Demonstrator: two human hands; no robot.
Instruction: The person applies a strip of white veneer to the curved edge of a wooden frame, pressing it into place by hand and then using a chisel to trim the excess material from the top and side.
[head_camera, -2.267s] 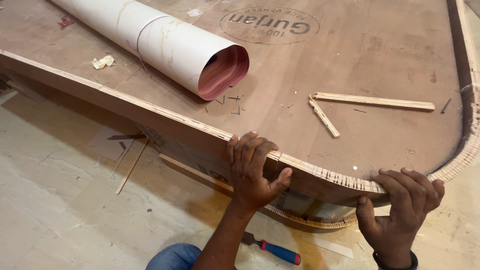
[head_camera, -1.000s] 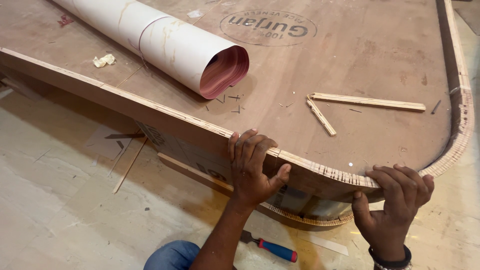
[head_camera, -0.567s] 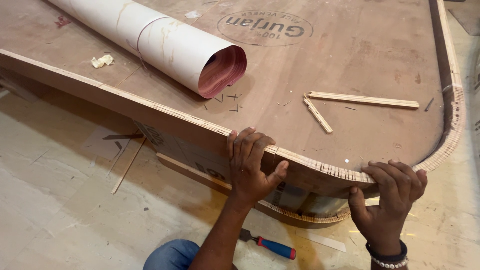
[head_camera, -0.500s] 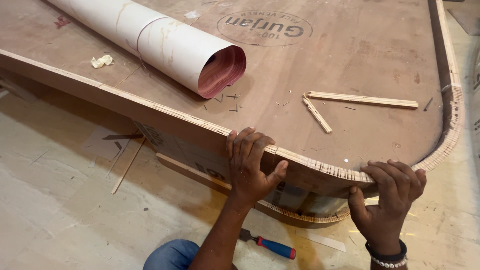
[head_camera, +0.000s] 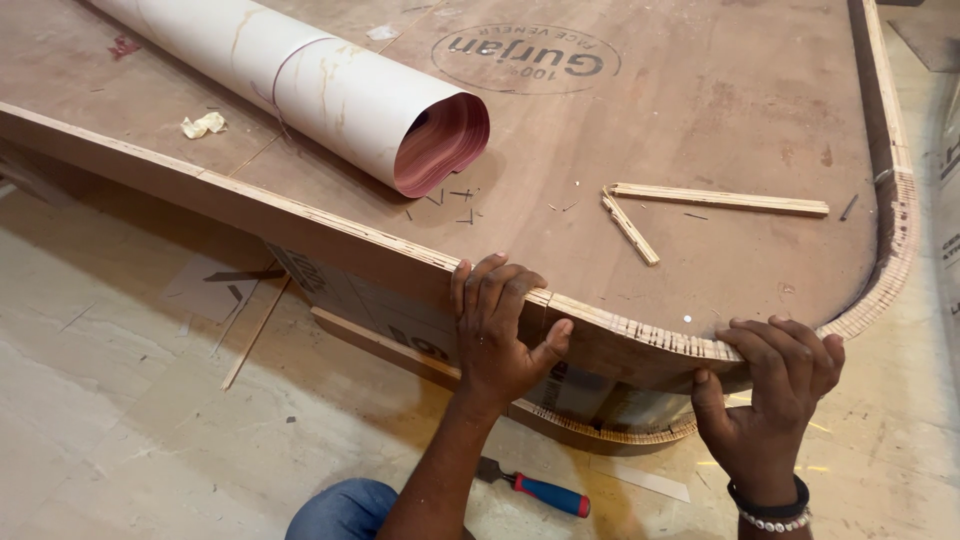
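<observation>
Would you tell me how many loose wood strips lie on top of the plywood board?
2: a long strip right of centre on the board, and a short strip angled off its left end, their ends touching or nearly. Others may be out of view.

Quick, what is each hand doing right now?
Left hand: closed over the kerfed bent plywood edge strip of the big brown plywood panel.
Right hand: gripping the same strip at the rounded corner.

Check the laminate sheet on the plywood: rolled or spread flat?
Rolled. The laminate sheet lies as a tube, its open spiral end showing.
</observation>
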